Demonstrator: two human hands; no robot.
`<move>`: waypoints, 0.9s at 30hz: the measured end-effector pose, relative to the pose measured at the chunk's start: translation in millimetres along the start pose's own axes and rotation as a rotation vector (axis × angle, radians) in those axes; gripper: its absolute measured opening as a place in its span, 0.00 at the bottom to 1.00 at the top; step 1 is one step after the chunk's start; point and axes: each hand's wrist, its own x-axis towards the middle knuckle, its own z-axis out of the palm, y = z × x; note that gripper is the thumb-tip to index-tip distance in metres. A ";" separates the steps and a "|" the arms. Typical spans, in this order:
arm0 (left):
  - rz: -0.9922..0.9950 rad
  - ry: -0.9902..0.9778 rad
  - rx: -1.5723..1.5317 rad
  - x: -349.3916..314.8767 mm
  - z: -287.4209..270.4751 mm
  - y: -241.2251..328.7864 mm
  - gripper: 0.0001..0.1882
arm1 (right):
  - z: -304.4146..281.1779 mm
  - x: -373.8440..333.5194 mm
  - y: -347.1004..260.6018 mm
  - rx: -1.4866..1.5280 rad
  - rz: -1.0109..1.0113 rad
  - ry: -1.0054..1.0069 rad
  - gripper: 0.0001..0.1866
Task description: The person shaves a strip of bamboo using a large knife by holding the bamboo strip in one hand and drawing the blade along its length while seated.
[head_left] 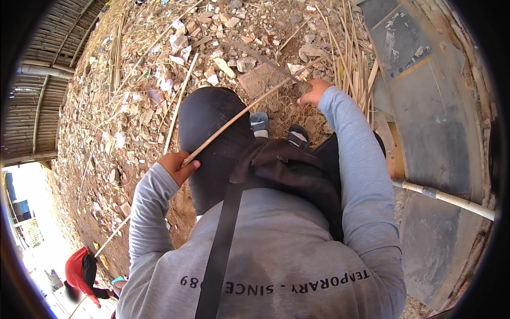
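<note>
A: What's closest?

B: The grey shirt (287, 234), at six o'clock, with a black strap (222, 239) crossing it and a black bag (292, 167) just above, near the middle.

A: And the arms?

B: Both bent and held wide. The left forearm (151, 207) angles up to nine o'clock; the right forearm (353, 138) reaches farther out, toward one.

A: Left grip?

B: The left hand (176, 166) is clamped on the near end of the stick (235, 122), thumb laid against it.

A: Where does the stick run?

B: Across the left knee (204, 106), from nine o'clock up to one.

A: Right grip?

B: The right hand (316, 92) is closed round a knife (271, 63). The blade points to ten o'clock and crosses the stick near its far end; I can't tell whether they touch.

A: Beyond that?

B: Sandals (259, 120) at twelve on stony ground (151, 127), strips (353, 64) at one, grey panels (433, 133) at three.

A: Farthest?

B: A bamboo wall (42, 32) around ten, a person (77, 266) in red at eight.
</note>
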 end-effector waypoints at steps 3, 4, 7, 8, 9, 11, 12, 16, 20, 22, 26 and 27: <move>-0.001 0.044 0.143 2.7 3.6 -1.6 0.21 | -2.5 -1.7 2.0 -0.039 0.017 0.141 0.32; 0.001 0.048 0.140 2.5 4.4 -2.5 0.21 | 0.0 -5.1 -0.3 -0.095 0.030 0.227 0.31; -0.022 0.023 0.121 2.7 6.9 -7.6 0.21 | 9.5 -19.7 -17.1 -0.211 -0.059 0.223 0.31; -0.009 0.024 0.122 2.2 7.5 -9.3 0.21 | 9.6 -28.5 -25.4 -0.253 -0.109 0.202 0.31; 0.003 0.025 0.123 1.2 8.1 -10.3 0.21 | 2.2 -31.2 -31.4 -0.216 -0.029 0.100 0.29; -0.008 0.001 0.107 -1.1 3.2 4.4 0.20 | 20.7 -10.0 -4.8 -0.189 -0.045 0.217 0.27; -0.022 -0.004 0.077 1.2 0.7 9.2 0.20 | 23.8 1.0 3.3 -0.181 -0.075 0.340 0.24; 0.011 -0.018 -0.066 -1.6 4.3 -10.3 0.20 | 20.7 -20.3 -23.5 -0.084 -0.103 0.372 0.18; -0.032 -0.038 -0.058 3.9 -0.2 -2.0 0.19 | 6.3 -10.1 -6.8 -0.105 -0.115 0.428 0.16; -0.004 -0.036 -0.073 5.2 1.7 -2.6 0.19 | 12.1 -10.4 0.9 -0.093 -0.019 0.386 0.18; 0.041 -0.041 -0.116 2.4 4.4 -12.8 0.18 | 14.7 -17.9 -11.5 -0.110 -0.069 0.418 0.21; 0.013 -0.056 -0.092 4.3 1.7 -9.0 0.18 | 13.0 -13.7 -8.9 -0.108 -0.026 0.375 0.22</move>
